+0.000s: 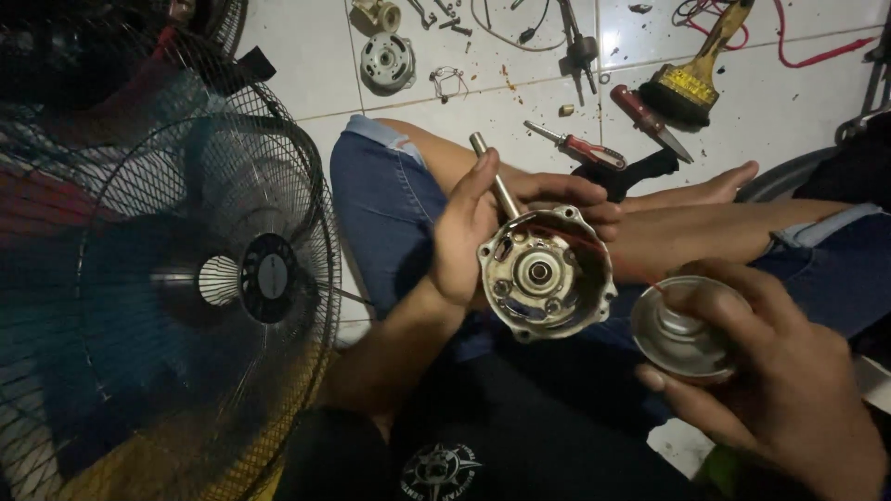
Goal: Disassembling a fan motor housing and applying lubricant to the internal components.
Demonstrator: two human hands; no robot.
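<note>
Left hand [469, 232] wrapped around a round metal motor housing [546, 271], thumb along its near rim, fingers curled over the far edge, open face turned up toward the camera; firmly closed on it; a steel shaft [493, 174] sticking up and away from the housing past the thumb; a red wire [594, 246] running across the housing's upper right side. Right hand [780, 380] just to the right of the housing and slightly lower, fingers curled around a round grey metal cover [682, 327], closed on it; cover apart from the housing. Housing held above the lap, over denim shorts [385, 199] and bare legs. Left of the housing, a standing fan [176, 288] with wire grille, well apart. Beyond the housing on the tiled floor [770, 121]: a red-handled screwdriver [580, 146] nearest, a second red-handled tool [648, 119] further right, a yellow-banded brush [691, 83] beyond that; further back to the left, another small motor [387, 60].
</note>
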